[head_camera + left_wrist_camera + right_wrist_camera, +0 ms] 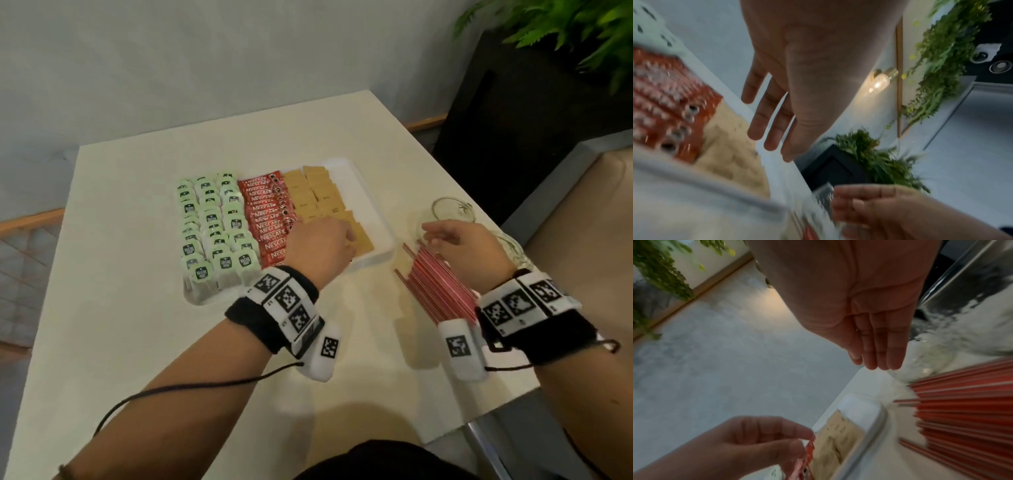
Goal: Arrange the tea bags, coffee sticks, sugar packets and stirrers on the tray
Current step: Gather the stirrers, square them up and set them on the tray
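Observation:
A white tray (373, 202) holds rows of green tea bags (212, 222) at the left, red coffee sticks (267, 212) in the middle and tan sugar packets (318, 195) to their right; a bare strip runs along its right side. My left hand (342, 240) hovers over the near sugar packets (731, 146) beside the coffee sticks (670, 105); its fingers (772, 121) are relaxed and hold nothing. Red stirrers (435, 287) lie in a pile on the table right of the tray. Above their far ends is my right hand (442, 236), fingers (877, 345) straight and empty.
Clear glass jars (448, 209) stand on the table just beyond my right hand, near the table's right edge. A dark planter (513, 120) with a green plant (565, 31) stands behind the table, beside a pale seat (599, 205).

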